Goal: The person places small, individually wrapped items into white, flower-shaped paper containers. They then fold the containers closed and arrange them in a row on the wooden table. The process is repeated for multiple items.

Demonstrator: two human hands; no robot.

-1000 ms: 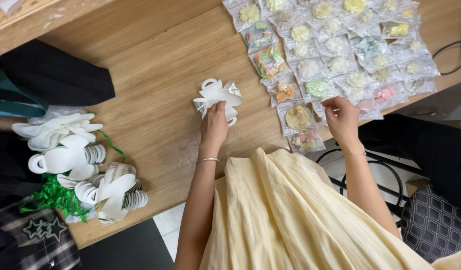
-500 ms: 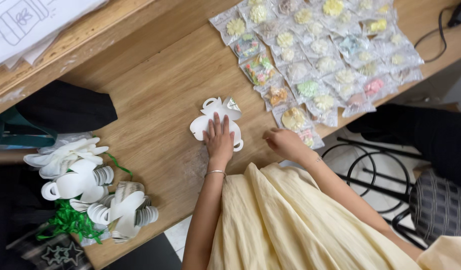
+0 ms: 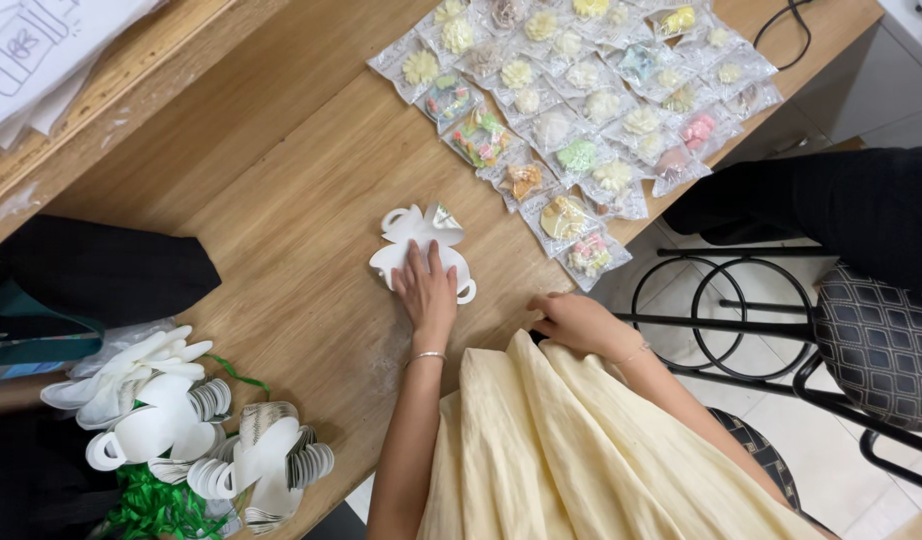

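Observation:
My left hand (image 3: 427,289) lies flat, fingers spread, pressing on a white cut-out paper shape (image 3: 413,232) with a small silvery piece at its top right, on the wooden table (image 3: 281,180). My right hand (image 3: 573,320) rests at the table's near edge, fingers curled, close to my pale yellow garment (image 3: 571,450); nothing shows in it. A clear packet with a small coloured decoration (image 3: 589,254) lies just beyond the right hand.
Several clear packets of small flower-like decorations (image 3: 581,100) cover the far right of the table. White looped paper pieces (image 3: 171,430) and green ribbon (image 3: 156,505) sit at the near left. A black bag (image 3: 101,270) lies left. Metal stools (image 3: 781,330) stand right.
The left hand laid the white paper shape flat on the table and now presses it. The right hand drew back from the packets to the table's near edge.

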